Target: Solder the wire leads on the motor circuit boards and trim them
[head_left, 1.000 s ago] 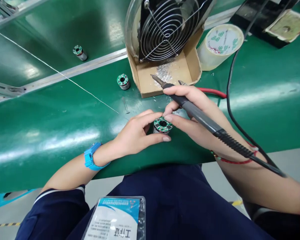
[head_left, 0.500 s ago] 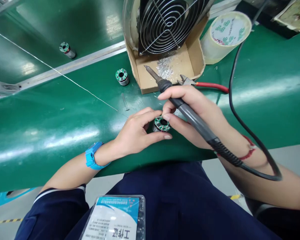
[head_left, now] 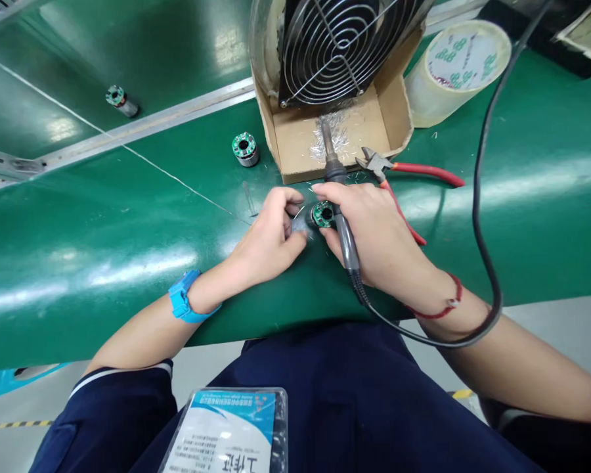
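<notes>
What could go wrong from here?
If hot, the soldering iron in the right hand could scorch the cardboard box its tip points toward. Its cable, looping across the right forearm, might snag and jerk it. The handle partly hides the circuit-board part, which might get knocked.

Bright, cool white light, apparently from above, fell unevenly on the glossy green work mat [head_left: 79, 315]: a broad streak of glare crossed its left half, a softer band its right, and the strip nearest the navy trousers [head_left: 315, 407] darkened. Small highlights marked the green panel [head_left: 177, 66] behind, beside a diffuse dark patch. The red-handled diagonal cutters [head_left: 378, 165] cast a soft shadow; the right sleeve [head_left: 546, 443] sank almost to black. Wide-angle distortion stretched the right forearm [head_left: 532, 368] towards the edge, and the ring-shaped circuit board [head_left: 319, 215] lacked fine detail
</notes>
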